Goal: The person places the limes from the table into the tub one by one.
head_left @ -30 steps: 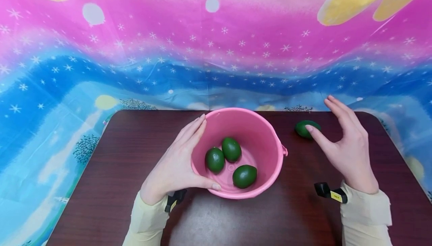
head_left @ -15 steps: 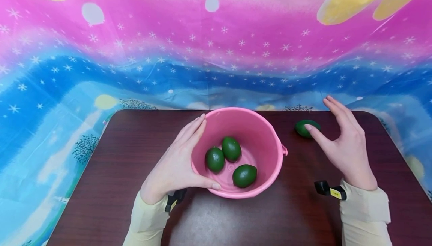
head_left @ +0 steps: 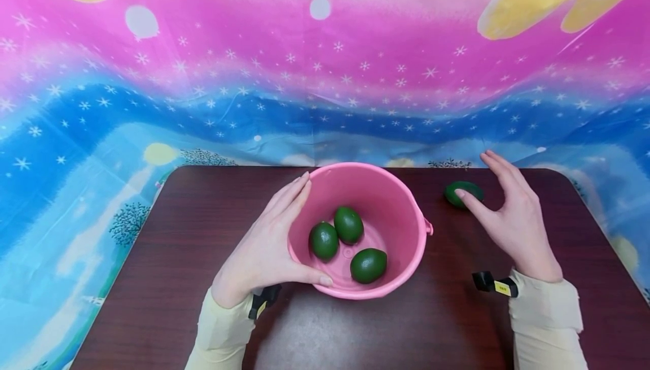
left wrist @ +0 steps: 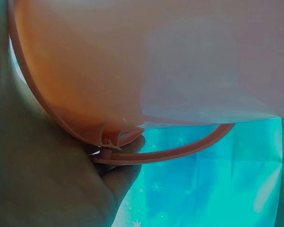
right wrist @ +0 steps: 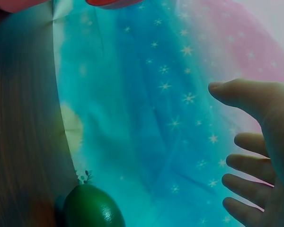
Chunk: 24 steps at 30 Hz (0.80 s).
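Note:
A pink bucket [head_left: 387, 206] stands on the table, its mouth turned toward the head camera. Inside it lie a lime [head_left: 323, 240] at the left, another lime [head_left: 348, 225] beside it and a third lime [head_left: 368, 265] nearer the front. My left hand [head_left: 264, 251] grips the bucket's left side, thumb along the front rim; the left wrist view shows fingers by the handle [left wrist: 180, 150]. To the right, a lime [head_left: 469, 190] rests on the table. My right hand [head_left: 518, 223] hovers near it, fingers spread and holding nothing; its thumb partly covers that lime in the head view.
The dark wooden table [head_left: 167, 257] ends in a far edge just behind the bucket and the loose lime. A printed pink and blue cloth [head_left: 284, 65] hangs behind it and drapes along both sides.
My right hand has shifted slightly to the left, its fingertips a bit lower in view. The left hand, the bucket and the limes stay as they were.

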Each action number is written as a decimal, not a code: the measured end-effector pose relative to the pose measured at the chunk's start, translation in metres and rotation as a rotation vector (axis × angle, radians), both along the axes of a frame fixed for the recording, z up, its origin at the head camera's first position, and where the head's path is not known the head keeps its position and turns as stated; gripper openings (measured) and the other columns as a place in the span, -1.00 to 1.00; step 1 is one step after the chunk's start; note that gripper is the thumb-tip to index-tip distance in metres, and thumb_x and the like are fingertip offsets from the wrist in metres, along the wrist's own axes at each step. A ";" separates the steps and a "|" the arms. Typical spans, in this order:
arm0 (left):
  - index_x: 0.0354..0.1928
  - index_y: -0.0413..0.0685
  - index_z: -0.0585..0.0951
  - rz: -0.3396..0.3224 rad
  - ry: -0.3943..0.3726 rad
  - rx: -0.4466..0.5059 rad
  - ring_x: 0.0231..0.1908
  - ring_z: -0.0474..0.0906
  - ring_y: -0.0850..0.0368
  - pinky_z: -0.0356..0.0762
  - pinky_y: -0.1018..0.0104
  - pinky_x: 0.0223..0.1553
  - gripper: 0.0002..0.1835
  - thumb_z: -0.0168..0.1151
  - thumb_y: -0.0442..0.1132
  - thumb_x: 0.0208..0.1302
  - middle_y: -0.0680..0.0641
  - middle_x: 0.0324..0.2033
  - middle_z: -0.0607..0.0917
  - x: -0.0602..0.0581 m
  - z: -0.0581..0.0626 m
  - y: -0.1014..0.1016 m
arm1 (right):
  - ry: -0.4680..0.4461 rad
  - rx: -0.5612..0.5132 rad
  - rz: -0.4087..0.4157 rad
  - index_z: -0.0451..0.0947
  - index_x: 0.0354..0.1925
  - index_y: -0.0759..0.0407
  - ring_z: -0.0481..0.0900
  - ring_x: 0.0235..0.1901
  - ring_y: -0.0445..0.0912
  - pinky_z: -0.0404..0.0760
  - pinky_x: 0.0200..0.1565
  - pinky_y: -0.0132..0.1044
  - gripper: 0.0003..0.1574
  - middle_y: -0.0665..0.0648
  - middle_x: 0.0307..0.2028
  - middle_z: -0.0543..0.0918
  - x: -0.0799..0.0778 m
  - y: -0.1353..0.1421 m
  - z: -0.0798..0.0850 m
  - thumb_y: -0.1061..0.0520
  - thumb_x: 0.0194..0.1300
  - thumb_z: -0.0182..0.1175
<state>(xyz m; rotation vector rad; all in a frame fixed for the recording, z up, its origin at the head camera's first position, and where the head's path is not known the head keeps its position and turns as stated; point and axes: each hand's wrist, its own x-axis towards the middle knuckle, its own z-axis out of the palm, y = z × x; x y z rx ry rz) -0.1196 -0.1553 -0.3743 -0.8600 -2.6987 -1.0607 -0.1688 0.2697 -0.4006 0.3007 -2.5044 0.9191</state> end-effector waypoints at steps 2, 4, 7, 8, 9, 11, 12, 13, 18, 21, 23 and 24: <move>0.64 0.11 0.02 -0.002 -0.001 0.003 0.53 -0.13 0.15 0.36 -0.10 0.29 0.50 0.68 0.35 -0.35 0.15 0.58 0.00 0.000 0.000 0.000 | -0.018 0.003 -0.002 0.30 0.53 -0.03 0.20 0.46 0.13 0.16 0.37 0.28 0.01 0.12 0.49 0.29 -0.001 0.001 -0.002 0.09 0.21 0.50; 0.64 0.11 0.02 -0.002 -0.001 0.004 0.53 -0.13 0.15 0.36 -0.10 0.29 0.50 0.67 0.35 -0.34 0.15 0.58 0.00 0.000 0.000 0.000 | -0.034 0.007 -0.003 0.29 0.54 -0.02 0.20 0.46 0.14 0.16 0.36 0.29 0.00 0.13 0.49 0.28 -0.003 0.001 -0.004 0.08 0.22 0.50; 0.64 0.10 0.02 -0.002 0.003 0.004 0.53 -0.13 0.14 0.35 -0.11 0.30 0.49 0.67 0.36 -0.34 0.14 0.58 0.00 0.000 -0.001 0.000 | -0.058 0.011 -0.005 0.27 0.55 -0.02 0.18 0.47 0.16 0.15 0.36 0.32 0.01 0.14 0.50 0.27 -0.005 0.003 -0.006 0.05 0.24 0.48; 0.64 0.10 0.02 -0.002 0.004 0.003 0.53 -0.13 0.14 0.35 -0.11 0.30 0.49 0.67 0.36 -0.34 0.14 0.58 0.00 0.000 -0.001 0.000 | -0.067 0.013 -0.007 0.26 0.55 -0.02 0.18 0.47 0.17 0.15 0.35 0.33 0.01 0.15 0.50 0.26 -0.005 0.003 -0.007 0.05 0.25 0.48; 0.64 0.10 0.02 -0.002 0.004 0.003 0.53 -0.13 0.14 0.35 -0.11 0.30 0.49 0.66 0.36 -0.34 0.14 0.58 0.00 0.000 -0.001 0.000 | -0.076 0.014 -0.008 0.25 0.56 -0.02 0.17 0.47 0.17 0.14 0.35 0.34 0.01 0.15 0.51 0.26 -0.006 0.004 -0.007 0.04 0.26 0.47; 0.64 0.10 0.02 -0.003 0.005 0.004 0.53 -0.13 0.14 0.35 -0.11 0.30 0.49 0.64 0.39 -0.33 0.14 0.59 0.00 0.000 0.000 0.000 | -0.092 0.018 -0.010 0.23 0.56 -0.02 0.16 0.47 0.18 0.13 0.35 0.35 0.01 0.16 0.51 0.24 -0.007 0.005 -0.008 0.03 0.27 0.46; 0.64 0.10 0.02 -0.003 0.005 0.005 0.53 -0.13 0.15 0.35 -0.10 0.30 0.49 0.63 0.41 -0.32 0.14 0.59 0.00 0.000 0.000 0.000 | -0.098 0.019 -0.012 0.22 0.57 -0.02 0.15 0.47 0.19 0.12 0.34 0.36 0.00 0.17 0.51 0.24 -0.007 0.006 -0.009 0.02 0.28 0.45; 0.64 0.11 0.01 -0.003 0.004 0.006 0.53 -0.13 0.15 0.35 -0.10 0.30 0.49 0.62 0.43 -0.32 0.15 0.59 0.00 0.000 0.000 0.000 | -0.103 0.020 -0.011 0.22 0.57 -0.02 0.15 0.47 0.20 0.12 0.34 0.37 0.00 0.18 0.51 0.23 -0.007 0.006 -0.010 0.02 0.29 0.44; 0.64 0.11 0.02 -0.002 0.006 0.005 0.53 -0.13 0.16 0.34 -0.09 0.31 0.48 0.59 0.47 -0.32 0.15 0.59 0.00 0.000 0.000 0.000 | -0.114 0.025 -0.012 0.22 0.57 0.01 0.15 0.47 0.21 0.11 0.34 0.36 0.00 0.20 0.51 0.23 -0.010 0.009 -0.014 0.00 0.29 0.44; 0.63 0.09 0.03 -0.001 0.013 0.004 0.53 -0.12 0.15 0.33 -0.10 0.32 0.50 0.63 0.43 -0.35 0.14 0.59 0.00 0.000 0.000 0.000 | -0.118 0.030 -0.013 0.22 0.56 0.02 0.16 0.46 0.22 0.12 0.34 0.35 0.00 0.20 0.51 0.23 -0.012 0.010 -0.016 -0.02 0.29 0.44; 0.63 0.08 0.03 0.000 0.017 0.001 0.53 -0.12 0.14 0.32 -0.09 0.32 0.51 0.64 0.42 -0.37 0.14 0.59 0.00 0.000 0.000 0.001 | -0.124 0.032 -0.013 0.22 0.56 0.03 0.16 0.46 0.22 0.13 0.34 0.36 0.00 0.20 0.51 0.23 -0.013 0.011 -0.017 -0.02 0.29 0.44; 0.63 0.08 0.03 -0.001 0.018 0.003 0.53 -0.12 0.14 0.32 -0.10 0.32 0.51 0.65 0.40 -0.37 0.13 0.59 0.01 0.000 0.000 0.001 | -0.128 0.032 -0.013 0.22 0.56 0.03 0.16 0.46 0.23 0.13 0.34 0.36 0.00 0.21 0.51 0.23 -0.014 0.012 -0.018 -0.03 0.30 0.44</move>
